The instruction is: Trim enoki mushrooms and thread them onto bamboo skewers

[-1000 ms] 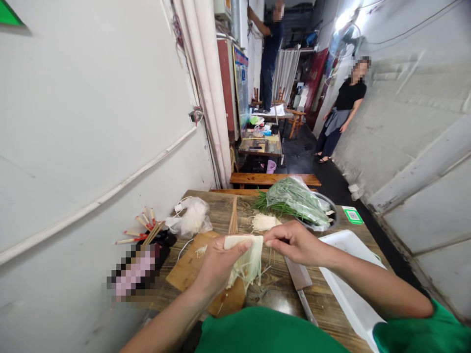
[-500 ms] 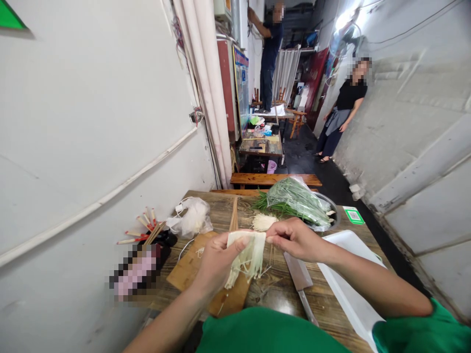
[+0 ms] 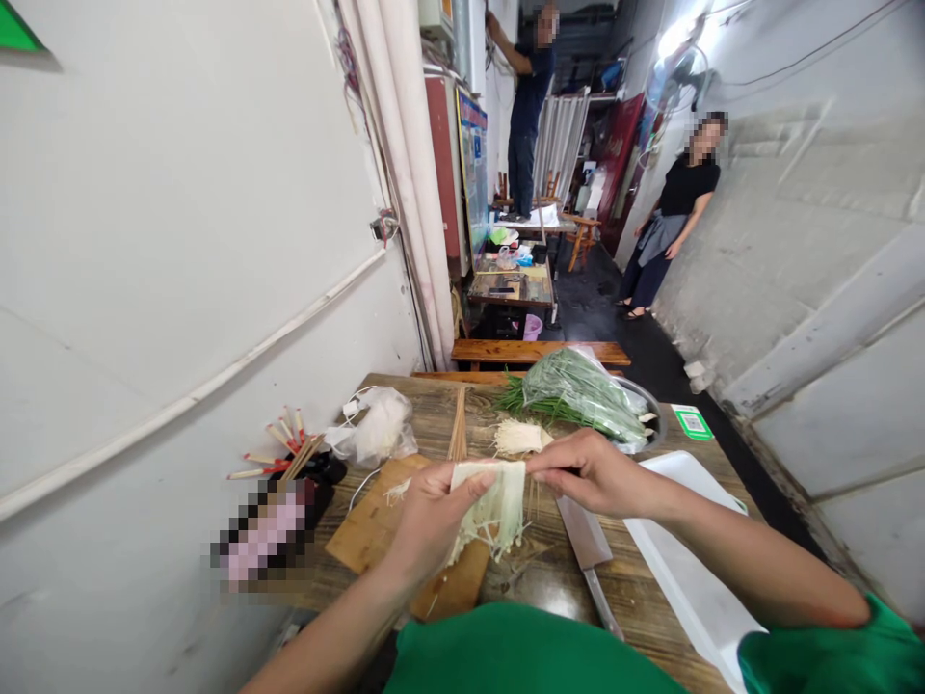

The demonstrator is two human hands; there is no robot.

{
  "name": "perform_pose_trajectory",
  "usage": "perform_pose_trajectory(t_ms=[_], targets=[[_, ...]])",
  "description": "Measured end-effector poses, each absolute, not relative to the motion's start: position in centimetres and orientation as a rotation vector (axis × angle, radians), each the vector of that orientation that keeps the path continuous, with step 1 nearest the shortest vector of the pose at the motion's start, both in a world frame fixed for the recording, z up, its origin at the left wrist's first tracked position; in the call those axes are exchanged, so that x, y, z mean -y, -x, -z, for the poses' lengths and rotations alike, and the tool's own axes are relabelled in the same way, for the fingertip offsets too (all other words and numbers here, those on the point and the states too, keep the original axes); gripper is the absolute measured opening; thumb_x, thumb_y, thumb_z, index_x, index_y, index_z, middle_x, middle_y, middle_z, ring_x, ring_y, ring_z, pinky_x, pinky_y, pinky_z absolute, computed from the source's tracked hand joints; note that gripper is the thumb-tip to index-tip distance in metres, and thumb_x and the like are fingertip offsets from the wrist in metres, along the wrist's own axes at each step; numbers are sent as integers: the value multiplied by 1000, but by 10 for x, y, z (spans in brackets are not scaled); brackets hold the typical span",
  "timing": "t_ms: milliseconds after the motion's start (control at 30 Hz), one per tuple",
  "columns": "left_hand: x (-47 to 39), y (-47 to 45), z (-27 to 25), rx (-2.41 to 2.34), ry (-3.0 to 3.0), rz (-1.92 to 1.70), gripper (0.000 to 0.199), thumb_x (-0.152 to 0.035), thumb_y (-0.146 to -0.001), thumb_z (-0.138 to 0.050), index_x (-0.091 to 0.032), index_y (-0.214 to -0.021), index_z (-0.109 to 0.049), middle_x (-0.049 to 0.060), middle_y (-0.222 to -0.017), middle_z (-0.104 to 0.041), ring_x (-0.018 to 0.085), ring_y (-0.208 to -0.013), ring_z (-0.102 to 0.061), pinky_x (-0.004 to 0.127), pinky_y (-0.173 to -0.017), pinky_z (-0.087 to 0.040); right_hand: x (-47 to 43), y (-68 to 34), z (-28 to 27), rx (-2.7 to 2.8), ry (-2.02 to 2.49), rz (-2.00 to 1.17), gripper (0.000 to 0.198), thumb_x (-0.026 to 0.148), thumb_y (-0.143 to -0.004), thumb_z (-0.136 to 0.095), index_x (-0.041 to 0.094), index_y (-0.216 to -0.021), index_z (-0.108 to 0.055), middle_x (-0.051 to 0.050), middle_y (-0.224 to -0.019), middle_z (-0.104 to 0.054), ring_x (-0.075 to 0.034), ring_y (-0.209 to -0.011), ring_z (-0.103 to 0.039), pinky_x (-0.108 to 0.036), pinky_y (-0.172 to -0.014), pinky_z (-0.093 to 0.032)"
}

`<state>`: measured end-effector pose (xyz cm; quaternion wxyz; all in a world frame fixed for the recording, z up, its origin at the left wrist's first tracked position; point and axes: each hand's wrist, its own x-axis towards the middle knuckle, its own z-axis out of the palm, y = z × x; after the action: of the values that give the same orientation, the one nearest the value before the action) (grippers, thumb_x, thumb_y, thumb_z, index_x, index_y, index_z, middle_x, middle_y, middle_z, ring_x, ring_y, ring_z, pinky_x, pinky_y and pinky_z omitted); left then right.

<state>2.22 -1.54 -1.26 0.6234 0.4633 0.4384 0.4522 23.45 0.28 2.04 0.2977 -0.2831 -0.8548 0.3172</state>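
A flat sheet of enoki mushrooms (image 3: pixel 498 496) hangs in front of me, its root edge up and the thin stems dangling. My left hand (image 3: pixel 440 506) is closed on its left side, thumb laid across the front. At the upper right corner my right hand (image 3: pixel 589 469) is closed in a pinch; whatever thin thing its fingertips hold is hidden. Beneath the mushrooms lies a wooden cutting board (image 3: pixel 368 520). Behind them are another enoki bunch (image 3: pixel 521 437) and a bundle of bamboo skewers (image 3: pixel 459 424). A cleaver (image 3: pixel 587 540) lies below my right hand.
A white plastic tray (image 3: pixel 683 559) lies at the right. Bagged green vegetables (image 3: pixel 578 390) rest in a metal bowl (image 3: pixel 654 410) at the back. A plastic bag (image 3: pixel 380 424) and red-tipped sticks (image 3: pixel 289 429) are at left. Two people stand farther off, one on a table.
The enoki sheet has shifted slightly right and now hangs more spread and flat. My right hand has moved slightly right, still pinching at the sheet's corner.
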Motion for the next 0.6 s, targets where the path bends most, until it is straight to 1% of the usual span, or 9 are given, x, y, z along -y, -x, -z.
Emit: perform_pose_trajectory(t_ms=[100,200,333,467,600], targets=[[16,-22,14,-1005,-1059,-1036,19,-29,-70,-69,-15,-84,-72,4,-77,-71,15,-68,-61,24,-65,-45,-4,-234,-20,2267,742,-848,20,17,-86,-47,14,-85,-67,-2,-68,-62,-9,-58,-53,-18,-56,-39],[16,-22,13,-989,-1031,-1044,16,-27,-69,-70,-17,-82,-73,2,-77,-71,13,-66,-60,23,-64,-45,-5,-233,-21,2272,731,-858,21,18,-87,-47,13,-84,-67,-2,-65,-61,-9,-56,-51,-18,-55,-38],[18,-25,7,-955,-988,-1059,16,-27,-70,-69,-17,-83,-72,2,-73,-71,13,-62,-59,22,-60,-45,-5,-234,-23,2249,756,-864,23,20,-87,-46,13,-86,-68,-2,-65,-62,-10,-57,-52,-18,-54,-39],[19,-29,3,-969,-972,-1108,18,-27,-69,-70,-15,-83,-72,2,-70,-70,12,-59,-58,21,-56,-45,-3,-235,-27,2262,720,-863,24,17,-88,-44,15,-96,-67,-3,-69,-63,-10,-59,-54,-19,-57,-40],[18,-32,4,-989,-931,-1150,18,-28,-69,-70,-15,-81,-71,0,-62,-66,9,-51,-54,19,-50,-43,-3,-235,-28,2294,717,-839,26,17,-89,-42,14,-99,-66,-2,-65,-59,-9,-57,-49,-19,-55,-37]])
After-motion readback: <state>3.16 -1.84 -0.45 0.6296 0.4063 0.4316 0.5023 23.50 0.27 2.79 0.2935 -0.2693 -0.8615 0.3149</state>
